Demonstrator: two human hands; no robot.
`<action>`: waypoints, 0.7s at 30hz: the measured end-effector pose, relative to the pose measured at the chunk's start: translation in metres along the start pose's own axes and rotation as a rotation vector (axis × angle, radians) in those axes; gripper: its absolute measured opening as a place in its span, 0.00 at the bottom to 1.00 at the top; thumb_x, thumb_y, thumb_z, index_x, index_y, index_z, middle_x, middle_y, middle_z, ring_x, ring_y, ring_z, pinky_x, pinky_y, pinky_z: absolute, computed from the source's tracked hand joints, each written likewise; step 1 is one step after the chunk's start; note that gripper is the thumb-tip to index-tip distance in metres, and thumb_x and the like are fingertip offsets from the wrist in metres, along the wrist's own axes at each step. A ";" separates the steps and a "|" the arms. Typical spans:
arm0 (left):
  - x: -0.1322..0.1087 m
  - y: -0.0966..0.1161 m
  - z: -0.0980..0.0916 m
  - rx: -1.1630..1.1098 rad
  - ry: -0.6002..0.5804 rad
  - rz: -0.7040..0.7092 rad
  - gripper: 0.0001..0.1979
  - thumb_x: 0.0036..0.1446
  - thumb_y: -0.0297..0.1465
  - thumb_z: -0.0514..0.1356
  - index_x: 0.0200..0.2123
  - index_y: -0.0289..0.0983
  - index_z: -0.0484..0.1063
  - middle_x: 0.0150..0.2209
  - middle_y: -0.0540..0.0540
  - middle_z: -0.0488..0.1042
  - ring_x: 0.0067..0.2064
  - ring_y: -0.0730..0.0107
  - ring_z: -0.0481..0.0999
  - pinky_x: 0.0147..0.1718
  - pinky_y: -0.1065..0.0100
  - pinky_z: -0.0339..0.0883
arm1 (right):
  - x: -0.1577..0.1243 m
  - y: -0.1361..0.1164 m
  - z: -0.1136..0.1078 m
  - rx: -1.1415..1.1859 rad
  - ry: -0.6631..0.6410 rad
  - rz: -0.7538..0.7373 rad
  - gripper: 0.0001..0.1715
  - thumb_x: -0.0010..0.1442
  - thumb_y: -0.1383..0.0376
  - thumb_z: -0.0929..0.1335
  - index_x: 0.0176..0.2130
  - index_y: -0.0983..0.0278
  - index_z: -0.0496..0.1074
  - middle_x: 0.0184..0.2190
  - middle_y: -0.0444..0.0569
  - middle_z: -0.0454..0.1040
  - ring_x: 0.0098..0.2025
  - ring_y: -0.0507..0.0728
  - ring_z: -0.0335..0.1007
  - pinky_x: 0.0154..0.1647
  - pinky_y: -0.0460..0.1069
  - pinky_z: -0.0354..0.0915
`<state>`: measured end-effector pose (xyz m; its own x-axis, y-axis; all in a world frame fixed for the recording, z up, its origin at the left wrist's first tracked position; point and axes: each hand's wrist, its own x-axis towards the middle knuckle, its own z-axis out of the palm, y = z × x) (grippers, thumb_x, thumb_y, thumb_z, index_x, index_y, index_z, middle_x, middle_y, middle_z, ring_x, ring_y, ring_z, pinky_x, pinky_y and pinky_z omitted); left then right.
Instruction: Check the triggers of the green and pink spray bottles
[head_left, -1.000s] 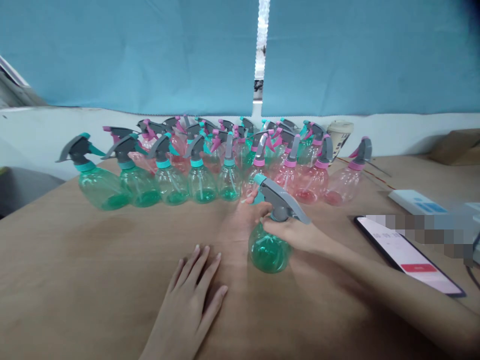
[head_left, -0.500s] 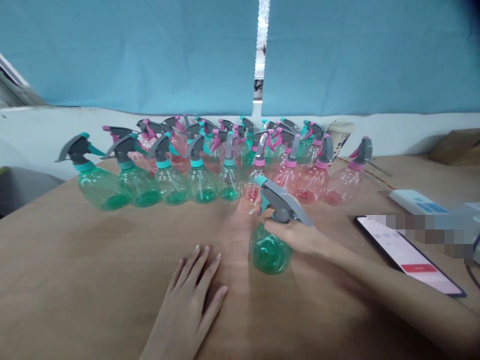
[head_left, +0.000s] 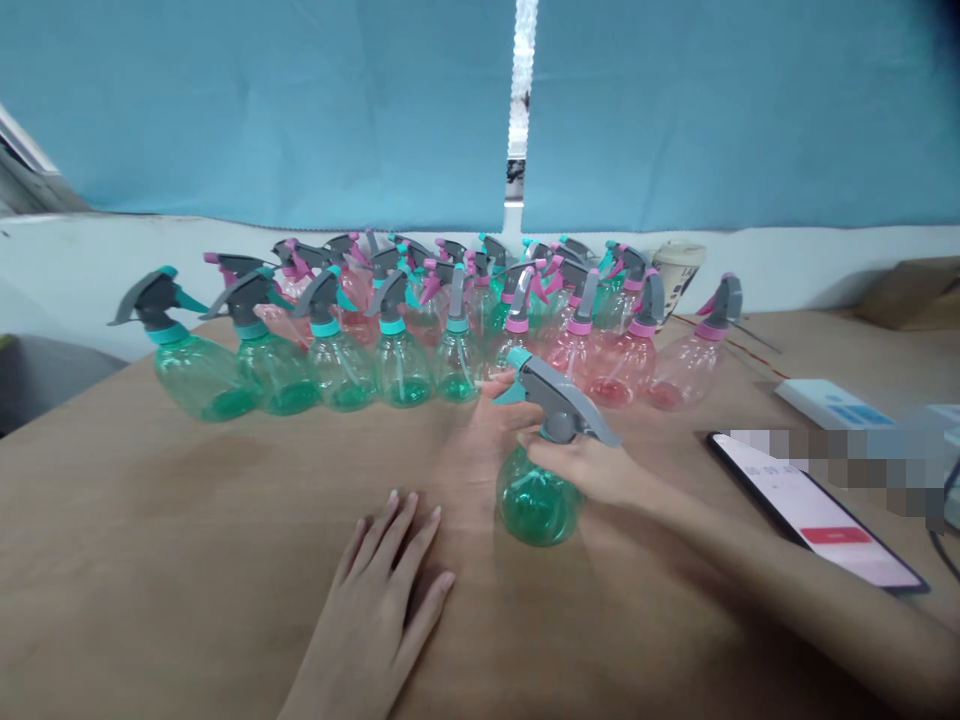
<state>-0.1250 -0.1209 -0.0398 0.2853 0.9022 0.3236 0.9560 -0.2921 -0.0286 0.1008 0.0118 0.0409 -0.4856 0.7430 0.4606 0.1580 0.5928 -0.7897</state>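
A green spray bottle (head_left: 537,495) with a grey head and teal trigger stands on the wooden table (head_left: 187,540) in front of me. My right hand (head_left: 581,462) is wrapped round its neck, fingers at the trigger. My left hand (head_left: 379,600) lies flat on the table to the left of the bottle, fingers stretched out, holding nothing.
Several green (head_left: 334,365) and pink spray bottles (head_left: 626,365) stand in rows at the back of the table. A paper cup (head_left: 679,270) stands behind them. A phone (head_left: 814,510) and a white box (head_left: 832,402) lie at the right.
The trigger of the held bottle was squeezed in half a second ago and has sprung out again. My left hand has not moved.
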 end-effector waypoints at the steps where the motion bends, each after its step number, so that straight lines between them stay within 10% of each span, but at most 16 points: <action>1: 0.000 0.000 0.000 0.004 0.005 0.003 0.25 0.65 0.40 0.48 0.62 0.38 0.59 0.64 0.41 0.60 0.64 0.52 0.59 0.57 0.46 0.59 | 0.000 0.000 0.000 0.040 0.006 0.004 0.19 0.44 0.71 0.61 0.39 0.57 0.62 0.26 0.40 0.65 0.29 0.53 0.67 0.28 0.48 0.65; 21: 0.000 0.000 0.000 -0.002 0.002 0.005 0.25 0.65 0.41 0.48 0.62 0.38 0.59 0.64 0.41 0.60 0.64 0.52 0.59 0.58 0.46 0.59 | -0.002 0.008 0.001 0.086 0.026 0.056 0.32 0.46 0.70 0.63 0.52 0.56 0.66 0.48 0.47 0.73 0.30 0.53 0.71 0.34 0.51 0.69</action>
<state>-0.1248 -0.1211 -0.0402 0.2900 0.9002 0.3250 0.9544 -0.2972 -0.0284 0.1018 0.0148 0.0337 -0.4555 0.7828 0.4240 0.1093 0.5219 -0.8460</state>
